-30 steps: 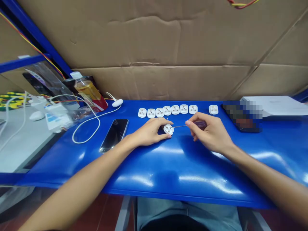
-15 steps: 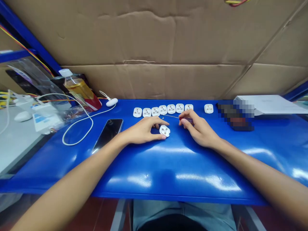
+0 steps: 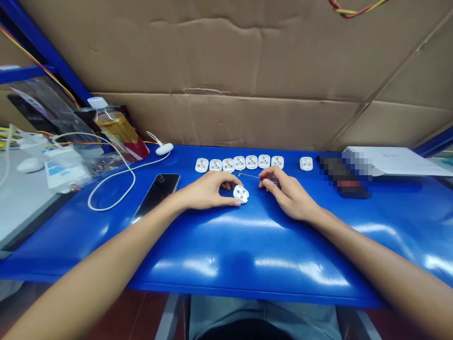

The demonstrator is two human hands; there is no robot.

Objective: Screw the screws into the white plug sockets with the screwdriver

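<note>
Your left hand (image 3: 211, 190) grasps a socket (image 3: 241, 194) while your right hand (image 3: 287, 190), gripping a driver (image 3: 250, 176), seems to collect a screw (image 3: 239, 174) at the socket's 12 o'clock, next needing steadiness.

Phone (image 3: 157, 195) lies near white cable (image 3: 101, 210); bottle (image 3: 122, 132) behind.

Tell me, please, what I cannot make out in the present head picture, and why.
All in the head view:
- Screwdriver handle: mostly covered by the right hand.
- Screwdriver tip: too small to tell its shape.
- White piece: markings too small to read.
- Phone: partly behind the left forearm.
- Wires: cut off by the top edge.
- Dark object: blurred by pixel blocks.
</note>
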